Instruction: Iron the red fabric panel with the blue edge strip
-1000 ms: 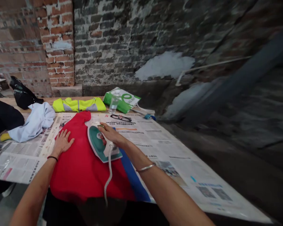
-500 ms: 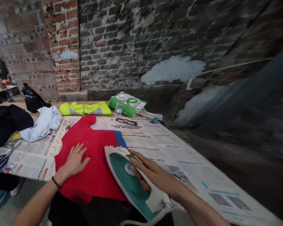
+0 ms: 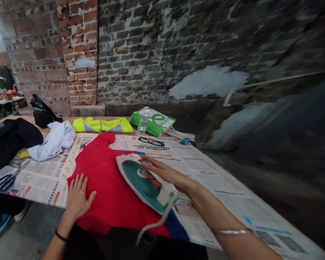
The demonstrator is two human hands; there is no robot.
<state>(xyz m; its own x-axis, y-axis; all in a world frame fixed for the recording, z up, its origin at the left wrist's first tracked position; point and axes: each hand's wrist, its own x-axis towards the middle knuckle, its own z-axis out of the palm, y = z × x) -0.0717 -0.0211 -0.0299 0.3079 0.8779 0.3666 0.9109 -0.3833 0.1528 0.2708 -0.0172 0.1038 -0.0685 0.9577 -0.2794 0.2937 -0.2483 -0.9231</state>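
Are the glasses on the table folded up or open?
Open, it seems: behind the iron, the black glasses lie on the newspaper with arms stretching out behind the lenses.

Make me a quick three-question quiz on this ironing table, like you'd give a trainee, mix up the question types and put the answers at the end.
1. What does the right hand hold?
A) the eyeglasses
B) the iron
C) the green and white bag

2. True or false: the left hand rests with its fingers spread on the red cloth.

3. Fill in the blank: the scissors lie on printed ____.

Key: 1. B; 2. True; 3. newspaper
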